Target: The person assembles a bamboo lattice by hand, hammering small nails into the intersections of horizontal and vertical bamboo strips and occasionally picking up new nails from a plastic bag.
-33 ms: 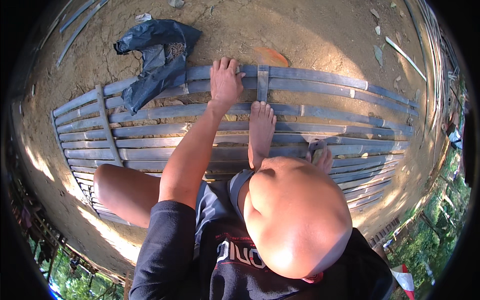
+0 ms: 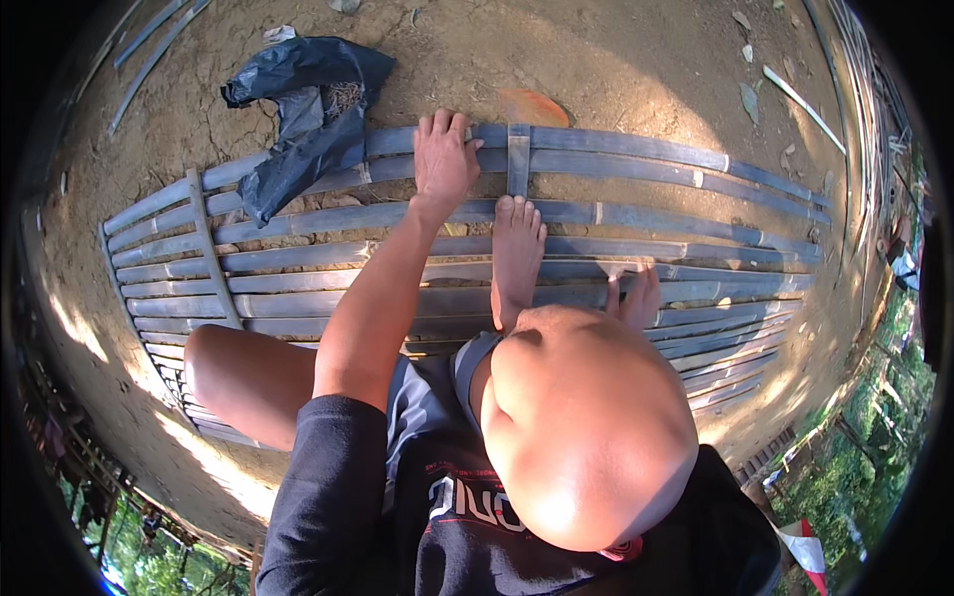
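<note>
Resting left hand (image 2: 446,164) palm down on bamboo counter (image 2: 686,223), with fingers (image 2: 440,127) bent over the far edge and arm (image 2: 373,298) stretched forward; cannot tell whether pinching anything. Holding right hand (image 2: 641,298) nearer, partly behind raised knee (image 2: 596,437), grip unclear. Visible just left of left hand: crumpled black bag (image 2: 323,151).

A platform (image 2: 288,283) of weathered grey bamboo spreads across the middle of the frame on my remote feed, its long slats (image 2: 676,224) lying side by side with narrow gaps and paler joints (image 2: 598,214). One crosspiece (image 2: 519,159) shows at upper centre, another (image 2: 211,243) at left.
</note>
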